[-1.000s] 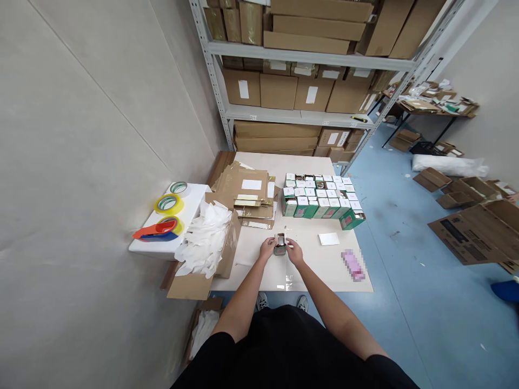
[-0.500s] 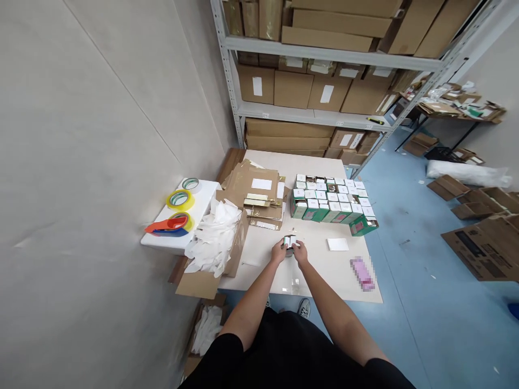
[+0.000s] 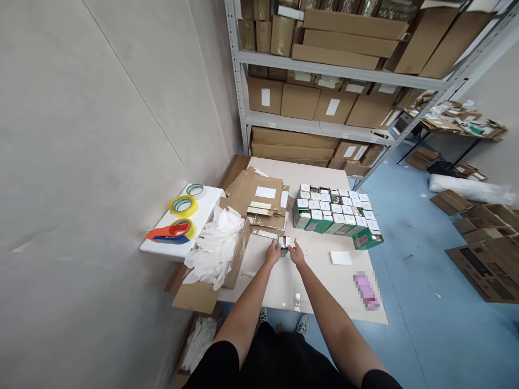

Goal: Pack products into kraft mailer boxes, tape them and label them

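Observation:
A small box (image 3: 285, 250) with white top flaps raised stands on the white table between my hands. My left hand (image 3: 273, 252) grips its left side, thumb and fingers closed around the edge. At the box's right side is my right hand (image 3: 297, 253), its thumb and forefinger spread apart. The thumb is close to the right flap; whether it touches cannot be made out. Beyond my hands stand rows of small green-and-white boxes (image 3: 333, 219), several with open tops. A white stack of cards or paper (image 3: 340, 257) lies to the right.
Flattened cardboard (image 3: 255, 193) and a carton of white paper pieces (image 3: 217, 243) are on the left. Tape rolls (image 3: 182, 205) and an orange-and-blue tape dispenser (image 3: 170, 232) sit on a white stand. A shelf (image 3: 316, 127) of cartons stands behind. A blurred pink item (image 3: 367, 290) lies front right.
The view has tilted up slightly. My right hand's fingers have spread away from the small box, while my left hand keeps its grip. The box's flaps stand farther apart.

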A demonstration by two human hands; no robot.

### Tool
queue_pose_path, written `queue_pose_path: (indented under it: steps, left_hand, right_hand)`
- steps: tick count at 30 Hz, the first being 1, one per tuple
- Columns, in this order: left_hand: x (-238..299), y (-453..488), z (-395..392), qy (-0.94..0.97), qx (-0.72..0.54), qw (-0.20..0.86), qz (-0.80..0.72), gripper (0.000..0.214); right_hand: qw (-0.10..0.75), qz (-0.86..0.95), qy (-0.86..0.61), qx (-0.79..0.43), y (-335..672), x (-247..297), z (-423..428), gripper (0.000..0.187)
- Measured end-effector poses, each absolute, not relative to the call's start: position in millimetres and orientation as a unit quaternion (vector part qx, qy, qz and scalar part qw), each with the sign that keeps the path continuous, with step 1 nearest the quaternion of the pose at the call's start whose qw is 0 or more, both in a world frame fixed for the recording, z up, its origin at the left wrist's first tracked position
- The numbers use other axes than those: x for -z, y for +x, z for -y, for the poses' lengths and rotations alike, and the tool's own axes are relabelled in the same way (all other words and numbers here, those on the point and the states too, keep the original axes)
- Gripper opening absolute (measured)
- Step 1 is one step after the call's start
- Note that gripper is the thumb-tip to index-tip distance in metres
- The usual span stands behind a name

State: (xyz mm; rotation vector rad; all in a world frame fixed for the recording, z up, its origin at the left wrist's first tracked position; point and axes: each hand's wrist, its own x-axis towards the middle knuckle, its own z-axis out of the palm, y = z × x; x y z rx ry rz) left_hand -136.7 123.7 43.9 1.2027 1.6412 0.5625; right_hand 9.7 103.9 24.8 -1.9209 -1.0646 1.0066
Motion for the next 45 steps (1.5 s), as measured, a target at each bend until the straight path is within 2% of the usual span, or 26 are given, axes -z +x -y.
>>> queue_pose_path:
  steps: [2, 9, 17, 25, 31, 38, 40, 45]
  left_hand:
    - [-50.0, -139.7, -121.7, 0.490, -0.281, 0.473, -0.676, 0.060]
    - [-112.0, -179.2, -115.3, 0.482, -0.498, 0.383, -0.611, 0.048]
    - [-192.5, -257.4, -99.6, 0.470, -0.601, 0.260, -0.592, 0.041]
    - [-210.5, -358.4, -48.7, 0.423, -0.622, 0.121, -0.647, 0.041]
    - [-199.3, -417.0, -3.3, 0.328, -0.635, 0.085, -0.694, 0.042]
    - [-200.5, -438.6, 38.6, 0.268, -0.632, 0.077, -0.723, 0.040]
    - [-200.9, -442.2, 44.5, 0.263, -0.634, 0.075, -0.724, 0.039]
    - [-199.8, -446.1, 37.7, 0.252, -0.643, 0.054, -0.721, 0.037]
  right_hand:
    - [0.361, 0.394, -0.754, -0.382, 12.8, -31.3, -104.1, 0.066]
    - [0.493, 0.444, -0.653, -0.365, -9.9, -84.6, -99.5, 0.060]
    - [0.504, 0.557, -0.548, -0.368, -85.5, -165.1, -111.2, 0.046]
    - [0.417, 0.699, -0.422, -0.400, -230.3, -188.0, -131.1, 0.050]
    - [0.246, 0.826, -0.385, -0.329, -351.9, -193.0, -156.8, 0.050]
    - [0.065, 0.890, -0.405, -0.200, -411.1, -199.4, -169.8, 0.031]
    - [0.057, 0.894, -0.405, -0.183, -410.7, -202.5, -170.0, 0.026]
    - [0.101, 0.919, -0.366, -0.110, -388.9, -214.6, -163.1, 0.027]
